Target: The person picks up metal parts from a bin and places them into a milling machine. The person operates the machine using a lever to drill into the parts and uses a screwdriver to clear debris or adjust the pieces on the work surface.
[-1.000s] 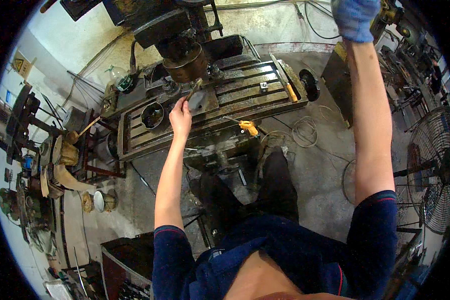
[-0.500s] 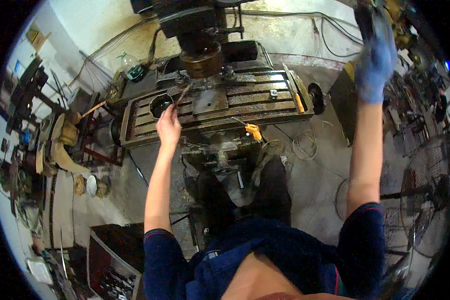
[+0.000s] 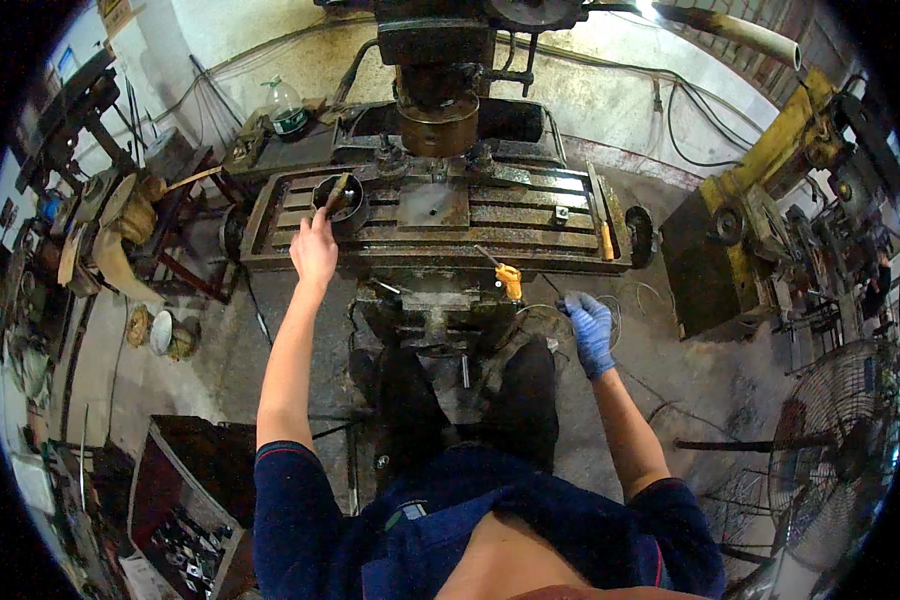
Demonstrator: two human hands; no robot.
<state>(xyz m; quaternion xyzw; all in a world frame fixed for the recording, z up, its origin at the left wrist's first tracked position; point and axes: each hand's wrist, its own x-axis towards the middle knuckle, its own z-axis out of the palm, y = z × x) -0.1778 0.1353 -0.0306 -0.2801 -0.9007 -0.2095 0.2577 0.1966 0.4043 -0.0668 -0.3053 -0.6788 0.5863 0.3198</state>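
Observation:
My left hand (image 3: 315, 250), bare, pinches a brush (image 3: 339, 190), whose wide end lies over a round dark pot (image 3: 358, 212). The pot sits on the slotted machine table (image 3: 530, 233), near its left part. In a blue glove, my right hand (image 3: 592, 335) is curled in front of the table's right half. Its fingers close around the dark end of something thin that I cannot make out fully. A yellow air blow gun (image 3: 508, 281) hangs at the table's front edge, left of the glove. Above the table's middle is the round machine head (image 3: 440, 125).
A flat metal plate (image 3: 433, 208) lies mid-table. A small metal block (image 3: 561, 214) and a yellow-handled tool (image 3: 607, 241) lie at the right. A clear bottle (image 3: 286, 108) stands at back left. A large fan (image 3: 840, 430) and a yellow-and-dark machine (image 3: 715, 260) stand to my right.
My right hand has come down from high at the right to the table's front. My left hand has shifted slightly left, bringing the brush over the pot. The view has moved too.

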